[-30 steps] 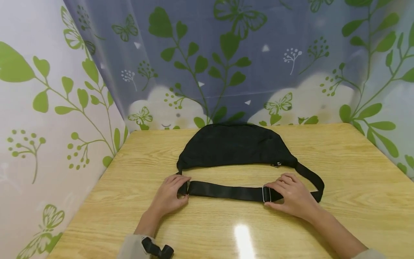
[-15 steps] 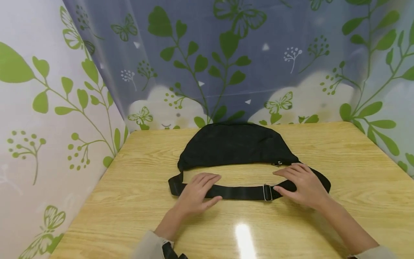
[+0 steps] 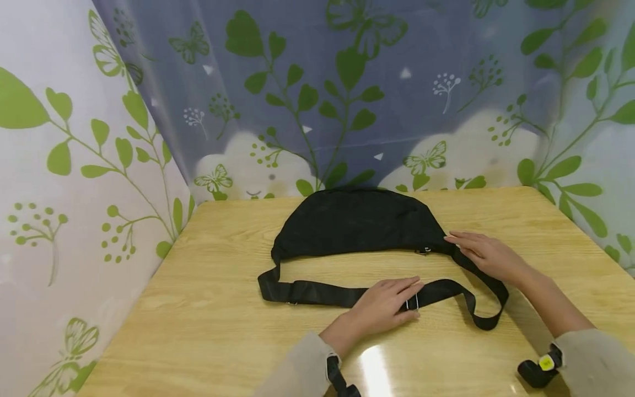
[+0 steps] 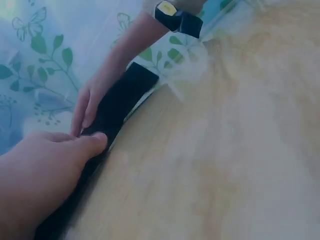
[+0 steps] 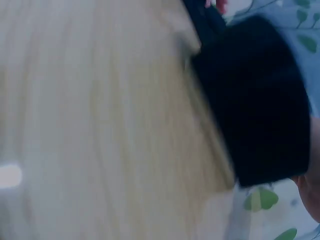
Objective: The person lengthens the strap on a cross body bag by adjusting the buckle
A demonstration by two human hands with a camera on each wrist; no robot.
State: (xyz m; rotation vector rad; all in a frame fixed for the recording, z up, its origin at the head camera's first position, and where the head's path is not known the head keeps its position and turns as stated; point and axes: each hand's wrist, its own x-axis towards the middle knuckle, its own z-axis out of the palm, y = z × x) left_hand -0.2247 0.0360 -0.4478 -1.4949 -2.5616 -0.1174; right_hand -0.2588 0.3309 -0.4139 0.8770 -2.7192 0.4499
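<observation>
A black waist bag lies flat at the back of the table. Its strap runs in front of it, bending in a loop at the right. My left hand rests on the strap beside the metal slider buckle, fingers fairly straight and thumb at the near edge. In the left wrist view its thumb lies over the strap. With straight fingers, my right hand touches the bag's right end, where the strap joins. In the right wrist view the strap hides most of that hand.
The wooden table meets a patterned curtain at the back, with more patterned cloth on both sides. A zipper pull shows at the bag's lower right edge. Both wrists wear black bands.
My left hand has moved right along the strap to the slider buckle. My right hand has left the slider and moved up and right to the bag's end. The right strap part now bends loosely.
</observation>
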